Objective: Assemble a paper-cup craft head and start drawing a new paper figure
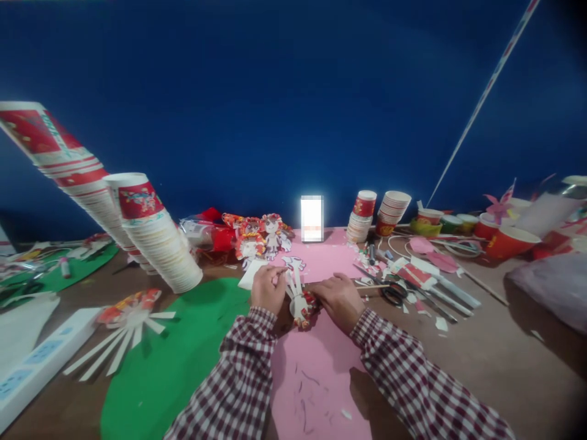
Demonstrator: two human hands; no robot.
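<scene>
My left hand (267,289) is closed, pinching a thin white paper strip of a cut-up paper cup (300,304) that lies on a pink sheet (316,373). My right hand (338,299) lies curled over the cup's red, patterned end and presses it down. The cup's white strips fan out between my hands. A white paper figure (293,264) lies just beyond the hands. Both sleeves are red-and-white checked.
A green sheet (169,366) lies left of the pink one, with another cut, fanned cup (123,324) on it. Tall leaning stacks of cups (151,235) stand at left. Paper dolls (261,238), a lit phone (312,218), cup stacks (376,217), scissors (389,292) and bowls (504,241) crowd the back and right.
</scene>
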